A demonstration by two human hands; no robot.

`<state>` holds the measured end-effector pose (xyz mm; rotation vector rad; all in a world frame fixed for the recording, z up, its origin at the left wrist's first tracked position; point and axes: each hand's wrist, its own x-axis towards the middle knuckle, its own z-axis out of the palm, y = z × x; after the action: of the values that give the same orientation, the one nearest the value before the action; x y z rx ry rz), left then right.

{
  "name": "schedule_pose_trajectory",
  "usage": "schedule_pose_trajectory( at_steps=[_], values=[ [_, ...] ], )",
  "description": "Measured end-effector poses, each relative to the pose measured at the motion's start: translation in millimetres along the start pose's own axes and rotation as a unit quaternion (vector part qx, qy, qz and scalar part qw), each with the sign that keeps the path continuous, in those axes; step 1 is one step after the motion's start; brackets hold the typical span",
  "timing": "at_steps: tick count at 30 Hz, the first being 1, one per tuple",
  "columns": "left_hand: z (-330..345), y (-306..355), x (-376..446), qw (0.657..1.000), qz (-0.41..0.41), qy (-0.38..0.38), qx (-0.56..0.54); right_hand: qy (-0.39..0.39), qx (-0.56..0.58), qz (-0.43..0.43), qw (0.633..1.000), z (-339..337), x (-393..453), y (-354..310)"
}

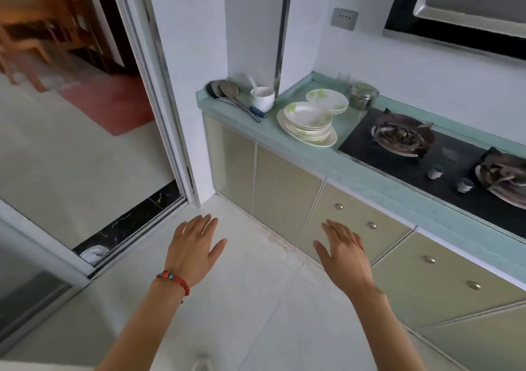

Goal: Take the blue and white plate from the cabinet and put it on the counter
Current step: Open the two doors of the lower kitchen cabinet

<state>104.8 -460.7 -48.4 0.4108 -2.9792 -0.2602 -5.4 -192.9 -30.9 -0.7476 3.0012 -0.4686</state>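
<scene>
while palms face down | left hand [193, 245] and right hand [343, 252] outstretched | grip wide, empty

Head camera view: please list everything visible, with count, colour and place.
plates: two stacks, white with green print, on counter
cup: one, white, spoon inside, counter's left end
ladles: several, metal, left of cup
lidded pot: one, steel, behind the plates
gas hob: one, black, two burners, counter's right part
cabinet doors: beige, all shut, below counter
left hand: fingers open, empty, red bracelet
right hand: fingers open, empty, near cabinets
</scene>
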Motion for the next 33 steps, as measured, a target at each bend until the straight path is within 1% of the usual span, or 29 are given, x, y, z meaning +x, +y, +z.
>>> schedule_pose_trajectory(
  at_steps=[6,9,12,17,23,26,30,33],
  values=[
    [-12,-100,39,1.000,-0.015,-0.016,0.020,-0.006,0.016,-0.008,1.000,39,70,-86],
    [-15,-134,58,0.999,-0.019,-0.035,0.025,-0.005,0.026,-0.005,1.000,52,94,-116],
    [-15,-156,78,0.999,-0.020,-0.044,0.019,-0.014,0.024,0.002,1.000,63,116,-132],
    [-5,-175,122,0.998,-0.014,-0.061,0.010,-0.026,0.016,0.013,0.999,79,159,-134],
    [10,-181,201,0.997,0.006,-0.078,0.008,-0.018,0.022,0.041,0.999,98,227,-121],
    [13,-180,245,0.996,0.031,-0.086,0.015,-0.027,0.025,0.057,0.998,102,263,-114],
    [15,-172,302,0.994,0.063,-0.091,0.009,-0.016,0.036,0.076,0.996,105,304,-104],
    [25,-164,337,0.991,0.084,-0.108,0.002,-0.033,0.034,0.092,0.995,113,326,-94]
  ],
)
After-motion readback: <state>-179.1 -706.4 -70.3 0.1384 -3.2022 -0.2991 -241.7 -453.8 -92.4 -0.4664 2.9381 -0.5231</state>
